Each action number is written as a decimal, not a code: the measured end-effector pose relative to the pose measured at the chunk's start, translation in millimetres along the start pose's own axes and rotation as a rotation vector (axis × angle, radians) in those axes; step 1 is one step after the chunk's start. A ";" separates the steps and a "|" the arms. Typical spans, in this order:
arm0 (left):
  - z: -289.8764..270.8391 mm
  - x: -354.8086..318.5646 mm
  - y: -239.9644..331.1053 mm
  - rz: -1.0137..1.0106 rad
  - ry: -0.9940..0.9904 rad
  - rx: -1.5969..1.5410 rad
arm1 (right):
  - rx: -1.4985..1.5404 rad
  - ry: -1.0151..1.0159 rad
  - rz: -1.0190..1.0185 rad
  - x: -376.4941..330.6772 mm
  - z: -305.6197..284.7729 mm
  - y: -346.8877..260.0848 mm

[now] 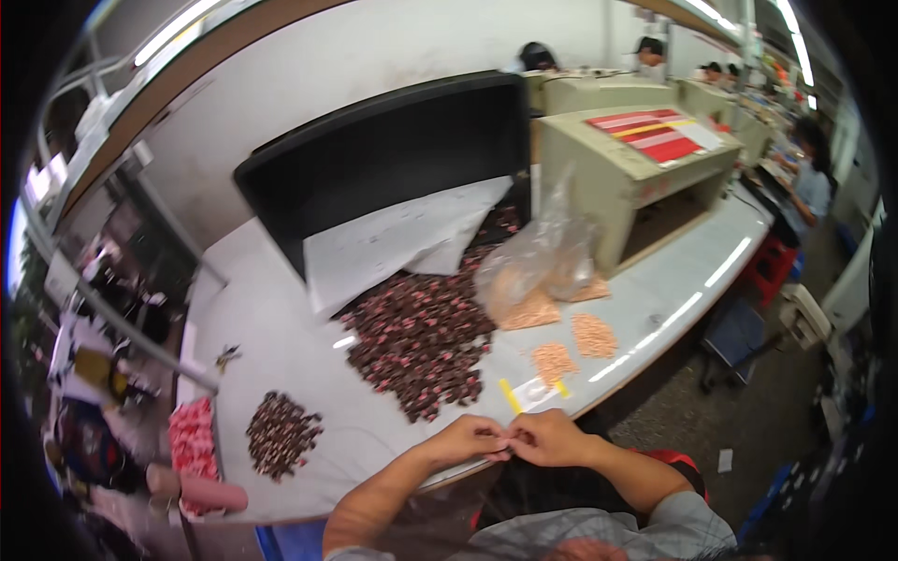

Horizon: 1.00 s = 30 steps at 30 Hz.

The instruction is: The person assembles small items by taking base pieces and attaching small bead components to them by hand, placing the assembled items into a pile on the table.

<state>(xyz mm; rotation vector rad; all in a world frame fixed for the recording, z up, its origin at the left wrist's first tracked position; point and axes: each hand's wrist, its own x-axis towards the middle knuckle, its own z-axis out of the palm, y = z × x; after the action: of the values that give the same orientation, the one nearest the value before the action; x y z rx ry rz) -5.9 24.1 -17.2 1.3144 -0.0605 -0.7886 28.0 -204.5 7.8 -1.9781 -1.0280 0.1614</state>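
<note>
Close together at the table's near edge, my left hand and my right hand meet with fingertips pinched. Whatever small thing lies between them is hidden. Just beyond, a white card with yellow strips at its ends lies on the white table. Two small heaps of peach-coloured pieces, a nearer heap and a farther heap, sit behind the card. A large spread of small dark brown and pink pieces reaches from the middle toward my left hand.
A black bin lies tipped behind the large pile, with a white sheet in its mouth. Clear plastic bags rest beside a beige boxy machine. Leftward are a smaller brown heap, pink pieces and a pink cylinder.
</note>
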 end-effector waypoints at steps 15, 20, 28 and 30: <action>0.6 -7.2 -0.3 0.028 -0.001 -0.025 | -0.071 0.026 -0.129 5.3 6.3 2.1; 0.7 -3.5 -3.8 0.032 0.000 -0.028 | -0.092 0.045 -0.147 3.5 3.5 0.4; -0.1 -3.5 5.3 0.069 0.111 0.020 | -0.175 0.061 -0.200 18.9 -38.1 -5.5; -1.6 -5.1 7.9 0.071 0.132 0.020 | -0.289 0.109 -0.157 28.1 -60.3 -4.8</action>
<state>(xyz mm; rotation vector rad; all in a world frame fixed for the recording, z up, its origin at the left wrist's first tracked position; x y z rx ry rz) -5.1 28.6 -8.8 1.3729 -0.0099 -0.6415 71.5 -221.8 55.3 -2.1242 -1.1822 -0.1887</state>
